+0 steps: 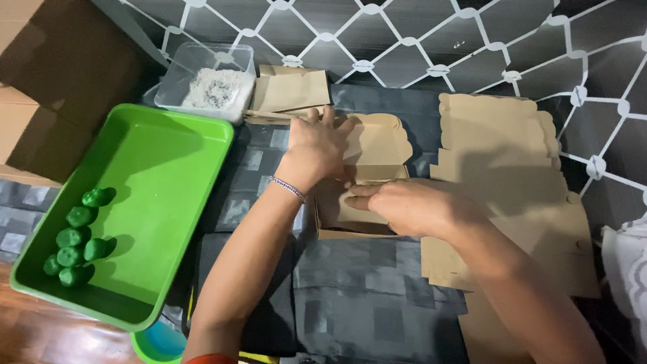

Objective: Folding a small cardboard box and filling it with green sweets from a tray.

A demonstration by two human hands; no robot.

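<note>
Kraft-paper box (360,202), small and brown, sits at the middle of the frame on a dark grey patchwork cloth (364,290). Its scalloped lid (381,138) stands open toward the top of the frame. Both hands are on it. The left hand (317,145), with a beaded bracelet (288,189) at the wrist, lies flat over the box's upper left part, fingers stretched out and close together, pressing on the card rather than gripping it. The right hand (411,205) comes in from the lower right and lies across the box's near right corner, fingers loosely curled with the tips at the box's opening; whether they pinch a flap cannot be told.

Just right of the box, a stack of flat unfolded box blanks (512,175) in the same brown card fills the right of the frame. Above the left hand, at upper middle, lie 2 more folded brown pieces (293,87). Beside them at upper left stands a clear plastic tub (205,77) holding white shreds. A bright green tray (168,168) fills the left of the frame, and 7 or so small green balls (77,239) are clustered in its lower left corner. Brown cardboard (40,81) shows at the far upper left. A dark floor (472,40) with a white lattice pattern runs across the top.
</note>
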